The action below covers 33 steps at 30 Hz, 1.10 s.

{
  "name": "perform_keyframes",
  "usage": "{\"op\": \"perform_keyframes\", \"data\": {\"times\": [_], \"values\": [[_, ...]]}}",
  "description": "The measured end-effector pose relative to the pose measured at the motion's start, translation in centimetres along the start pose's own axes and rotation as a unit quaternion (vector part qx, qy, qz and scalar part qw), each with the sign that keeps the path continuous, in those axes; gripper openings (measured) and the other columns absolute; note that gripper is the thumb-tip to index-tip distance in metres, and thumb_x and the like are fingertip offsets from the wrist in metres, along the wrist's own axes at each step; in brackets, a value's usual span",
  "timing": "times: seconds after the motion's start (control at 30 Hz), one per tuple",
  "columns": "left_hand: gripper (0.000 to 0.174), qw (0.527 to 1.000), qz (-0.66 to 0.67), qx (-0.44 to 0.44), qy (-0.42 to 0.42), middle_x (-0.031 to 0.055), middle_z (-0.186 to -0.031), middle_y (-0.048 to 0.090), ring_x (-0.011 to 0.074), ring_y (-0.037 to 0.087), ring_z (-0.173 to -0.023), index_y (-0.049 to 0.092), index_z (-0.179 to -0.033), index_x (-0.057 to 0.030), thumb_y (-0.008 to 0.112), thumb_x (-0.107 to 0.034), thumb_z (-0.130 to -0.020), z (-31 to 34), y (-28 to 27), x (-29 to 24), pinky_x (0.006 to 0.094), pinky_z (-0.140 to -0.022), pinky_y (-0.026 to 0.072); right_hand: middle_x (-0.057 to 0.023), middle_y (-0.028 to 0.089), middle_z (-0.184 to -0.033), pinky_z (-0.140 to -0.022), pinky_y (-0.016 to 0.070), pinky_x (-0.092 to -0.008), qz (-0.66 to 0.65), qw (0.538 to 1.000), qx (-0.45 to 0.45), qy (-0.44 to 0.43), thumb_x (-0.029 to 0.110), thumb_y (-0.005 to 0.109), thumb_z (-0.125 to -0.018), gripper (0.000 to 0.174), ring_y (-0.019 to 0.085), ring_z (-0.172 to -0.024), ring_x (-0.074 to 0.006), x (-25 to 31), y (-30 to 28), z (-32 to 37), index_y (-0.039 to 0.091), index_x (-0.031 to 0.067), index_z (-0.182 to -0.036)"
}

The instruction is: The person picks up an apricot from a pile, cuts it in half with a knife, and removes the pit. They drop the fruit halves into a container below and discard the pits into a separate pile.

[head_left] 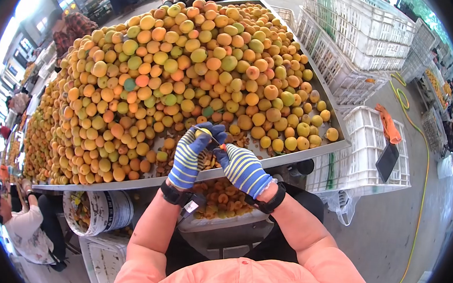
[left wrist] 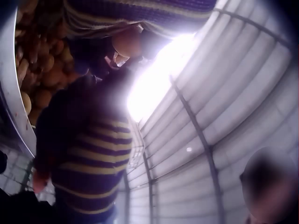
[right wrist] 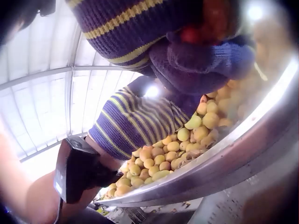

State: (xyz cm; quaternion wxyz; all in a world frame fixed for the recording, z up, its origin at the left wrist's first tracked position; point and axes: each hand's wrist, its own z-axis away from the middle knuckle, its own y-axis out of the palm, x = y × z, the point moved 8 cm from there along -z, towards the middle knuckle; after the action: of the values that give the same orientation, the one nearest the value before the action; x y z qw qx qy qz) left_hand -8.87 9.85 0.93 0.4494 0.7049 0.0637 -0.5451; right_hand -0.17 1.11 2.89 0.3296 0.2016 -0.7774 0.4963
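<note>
Both hands wear blue-and-yellow striped gloves and meet at the near edge of a metal tray [head_left: 320,148] heaped with apricots [head_left: 190,60]. The left hand [head_left: 188,157] grips a yellow-green apricot [head_left: 203,133] between curled fingers. Close against it, the right hand [head_left: 244,169] pinches a small tool with a red end [head_left: 223,146]; its tip is too small to make out. In the right wrist view the right hand [right wrist: 135,28] is close above the left hand [right wrist: 140,119]. Dark blur hides most finger detail in the left wrist view.
Halved apricots [head_left: 222,199] fill a container below the tray edge. A white bucket [head_left: 98,211] stands at the left. White crates [head_left: 362,151] are at the right, one with an orange glove [head_left: 388,124] on it. Other people sit around the far and left sides.
</note>
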Motion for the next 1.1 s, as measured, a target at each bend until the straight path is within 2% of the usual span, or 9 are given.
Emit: {"op": "perform_keyframes", "data": {"times": [0.33, 0.67, 0.7, 0.77, 0.83, 0.93, 1.0, 1.07, 1.1], "values": [[0.051, 0.965, 0.236, -0.024, -0.11, 0.0223, -0.122, 0.056, 0.0336, 0.055, -0.114, 0.054, -0.117, 0.0028, 0.057, -0.042, -0.092, 0.2, -0.1, 2.8, 0.0443, -0.1, 0.0443, -0.0204, 0.061, -0.067, -0.055, 0.0468, -0.0434, 0.016, 1.0, -0.02, -0.001, 0.027, 0.059, -0.09, 0.027, 0.061, -0.065, -0.0374, 0.7, -0.5, -0.1, 0.06, 0.0004, -0.096], [0.028, 0.991, -0.083, -0.099, 0.02, 0.0188, -0.102, 0.064, 0.0254, 0.065, -0.089, 0.055, -0.108, 0.0013, 0.056, -0.024, -0.095, 0.7, -1.0, 0.0, 0.0355, -0.082, 0.054, -0.0192, 0.062, -0.066, -0.054, 0.0463, -0.041, -0.046, 0.999, -0.014, -0.012, 0.021, 0.056, -0.091, 0.021, 0.062, -0.063, -0.0349, -0.5, 2.1, 0.0, 0.061, 0.0007, -0.097], [0.029, 0.992, -0.086, -0.088, 0.026, 0.0189, -0.103, 0.064, 0.0259, 0.065, -0.09, 0.055, -0.109, 0.0014, 0.056, -0.024, -0.095, 0.7, -0.8, -0.2, 0.0359, -0.083, 0.0541, -0.0089, 0.058, -0.058, -0.048, 0.0428, -0.0349, 0.082, 0.981, -0.044, -0.169, 0.025, 0.053, -0.095, 0.026, 0.058, -0.054, -0.0255, 1.4, 2.2, 0.5, 0.061, 0.0031, -0.085], [0.031, 0.993, -0.085, -0.071, 0.03, 0.0195, -0.104, 0.063, 0.0277, 0.065, -0.091, 0.053, -0.111, 0.0018, 0.056, -0.024, -0.094, 0.6, -0.6, -0.4, 0.0373, -0.085, 0.054, -0.0009, 0.052, -0.055, -0.044, 0.0377, -0.0302, -0.226, 0.971, 0.067, 0.037, 0.03, 0.05, -0.097, 0.033, 0.051, -0.048, -0.0167, -1.9, 4.3, 0.3, 0.06, 0.0055, -0.078], [0.031, 0.996, -0.053, -0.063, 0.013, 0.02, -0.104, 0.062, 0.0285, 0.065, -0.092, 0.053, -0.111, 0.0019, 0.057, -0.022, -0.092, 0.6, -0.9, -0.1, 0.0385, -0.085, 0.054, 0.0075, 0.044, -0.053, -0.039, 0.029, -0.0227, -0.46, 0.823, 0.196, 0.269, 0.038, 0.044, -0.1, 0.042, 0.04, -0.043, -0.0052, -1.1, 5.3, 1.5, 0.055, 0.0087, -0.071], [0.033, 0.998, 0.044, -0.051, -0.01, 0.0226, -0.106, 0.06, 0.0324, 0.063, -0.097, 0.052, -0.112, 0.0035, 0.052, -0.017, -0.087, 0.5, -1.4, 0.7, 0.0428, -0.089, 0.0521, 0.0071, 0.045, -0.053, -0.036, 0.0263, -0.0221, -0.468, 0.785, 0.239, 0.328, 0.04, 0.043, -0.1, 0.045, 0.039, -0.041, -0.0047, -0.4, 4.5, 2.3, 0.052, 0.0097, -0.068], [0.033, 0.991, 0.124, -0.047, -0.019, 0.0235, -0.107, 0.059, 0.0341, 0.062, -0.099, 0.053, -0.111, 0.0046, 0.05, -0.015, -0.085, 0.3, -1.9, 0.9, 0.0454, -0.092, 0.0508, -0.0042, 0.051, -0.053, -0.043, 0.0374, -0.0318, -0.234, 0.959, 0.142, 0.076, 0.036, 0.049, -0.096, 0.039, 0.051, -0.047, -0.0187, -0.7, 3.2, 0.8, 0.06, 0.0044, -0.077], [0.035, 0.977, 0.181, -0.112, -0.032, 0.0237, -0.109, 0.059, 0.0369, 0.059, -0.103, 0.053, -0.109, 0.0076, 0.047, -0.014, -0.083, 0.4, -3.1, 0.8, 0.05, -0.096, 0.0477, -0.0152, 0.059, -0.059, -0.05, 0.0436, -0.0398, -0.03, 0.995, 0.066, -0.069, 0.029, 0.052, -0.094, 0.033, 0.06, -0.057, -0.0319, 0.4, 1.7, 0.6, 0.063, 0.0005, -0.082], [0.035, 0.968, 0.203, -0.144, -0.034, 0.0237, -0.111, 0.059, 0.0373, 0.059, -0.104, 0.053, -0.108, 0.0082, 0.046, -0.014, -0.083, 0.4, -3.9, 0.7, 0.0505, -0.097, 0.0473, -0.0176, 0.063, -0.066, -0.055, 0.0465, -0.0403, -0.052, 0.997, 0.06, 0.019, 0.028, 0.058, -0.091, 0.029, 0.063, -0.064, -0.0339, -0.8, 1.1, 0.4, 0.064, 0.0007, -0.085]]}}
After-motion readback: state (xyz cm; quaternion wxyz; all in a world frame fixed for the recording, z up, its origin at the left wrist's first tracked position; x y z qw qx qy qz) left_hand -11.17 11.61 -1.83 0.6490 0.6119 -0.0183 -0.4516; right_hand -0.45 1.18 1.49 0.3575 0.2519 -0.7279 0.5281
